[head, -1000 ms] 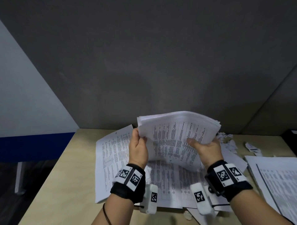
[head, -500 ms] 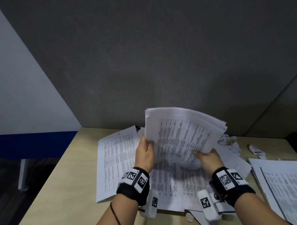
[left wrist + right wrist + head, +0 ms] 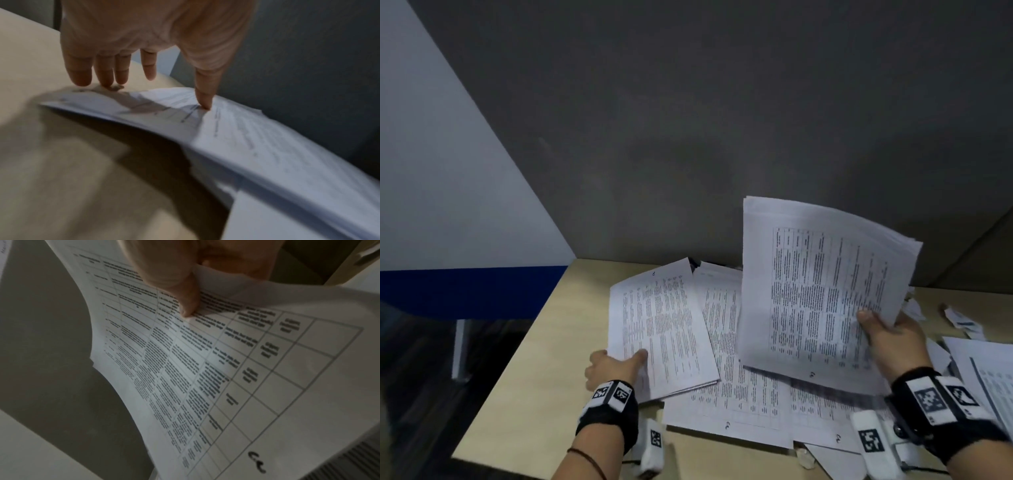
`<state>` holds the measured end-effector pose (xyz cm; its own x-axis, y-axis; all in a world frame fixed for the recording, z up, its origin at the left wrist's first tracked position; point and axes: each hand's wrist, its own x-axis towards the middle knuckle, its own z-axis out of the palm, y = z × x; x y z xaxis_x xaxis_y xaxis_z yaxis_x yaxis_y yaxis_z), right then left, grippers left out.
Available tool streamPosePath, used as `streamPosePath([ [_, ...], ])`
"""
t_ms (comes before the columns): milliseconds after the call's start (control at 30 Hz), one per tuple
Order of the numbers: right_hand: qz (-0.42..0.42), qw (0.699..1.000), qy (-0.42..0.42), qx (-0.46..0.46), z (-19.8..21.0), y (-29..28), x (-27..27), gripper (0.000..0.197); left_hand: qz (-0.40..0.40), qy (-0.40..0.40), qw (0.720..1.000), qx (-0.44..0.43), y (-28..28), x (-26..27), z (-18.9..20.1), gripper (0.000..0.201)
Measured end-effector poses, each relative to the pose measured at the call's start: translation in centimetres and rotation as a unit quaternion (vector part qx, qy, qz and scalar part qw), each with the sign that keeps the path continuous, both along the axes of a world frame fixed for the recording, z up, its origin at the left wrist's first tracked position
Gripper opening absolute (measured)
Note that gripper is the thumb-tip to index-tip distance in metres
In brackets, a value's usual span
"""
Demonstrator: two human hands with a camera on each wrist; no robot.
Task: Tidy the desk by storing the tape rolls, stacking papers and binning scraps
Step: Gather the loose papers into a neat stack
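Head view, right hand: my right hand point(image 3: 893, 337) grips a thick sheaf of white printed pages point(image 3: 822, 291) by its lower right corner, thumb on the front sheet, and holds it upright above the table.
Head view, left hand: my left hand point(image 3: 613, 368) is at the near left corner of a thinner white printed stack point(image 3: 661, 329), thumb lying on top; that stack lies on the pale wooden table point(image 3: 517, 394).
Head view, loose papers: more printed sheets point(image 3: 739, 404) spread flat under and between both bundles.
Head view, scraps: small torn white paper scraps point(image 3: 962, 320) lie at the far right, near the grey partition wall point(image 3: 722, 120).
Left wrist view: picture is blurred; my left fingers point(image 3: 102, 71) are straight with tips down at the stack's edge, the thumb pressing on its top sheet point(image 3: 226, 123).
Right wrist view: my thumb point(image 3: 185, 293) pinches the front page, a printed table grid point(image 3: 236, 369) with a handwritten mark near its bottom edge.
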<state>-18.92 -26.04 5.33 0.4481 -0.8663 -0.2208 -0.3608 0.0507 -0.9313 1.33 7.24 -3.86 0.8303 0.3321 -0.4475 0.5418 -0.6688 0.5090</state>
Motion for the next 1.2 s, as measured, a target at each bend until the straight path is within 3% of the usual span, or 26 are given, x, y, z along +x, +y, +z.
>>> streamPosePath([
  [167, 0.015, 1.0, -0.003, -0.001, 0.6, 1.1, 0.2, 0.014, -0.007, 0.038, 0.999, 0.037, -0.9, -0.1, 0.0, 0.117],
  [333, 0.005, 1.0, -0.015, 0.006, 0.1, 1.0, 0.4, 0.022, 0.018, 0.06, 0.998, -0.015, -2.5, 0.6, -0.5, 0.121],
  [533, 0.005, 1.0, -0.002, 0.019, -0.2, 0.8, 0.1, 0.016, -0.015, 0.052, 0.998, 0.043, -3.5, 0.3, 0.2, 0.113],
  [733, 0.001, 1.0, -0.002, 0.023, 0.0, 1.0, -0.3, 0.017, 0.009, 0.037, 0.998, -0.046, -3.8, 1.2, -0.1, 0.128],
  [867, -0.022, 0.999, -0.003, 0.027, 0.0, 0.3, -0.8, 0.023, 0.053, -0.004, 0.989, -0.138, -3.1, 1.3, 0.1, 0.089],
  [1033, -0.04, 0.999, 0.0, 0.029, -0.5, -0.4, -1.2, 0.029, 0.077, -0.075, 0.986, -0.126, -1.7, 1.2, 0.8, 0.045],
  [1200, -0.025, 0.999, 0.008, 0.03, -0.4, 0.5, -0.6, 0.019, 0.056, -0.106, 0.985, -0.121, -0.1, 1.6, 1.4, 0.026],
])
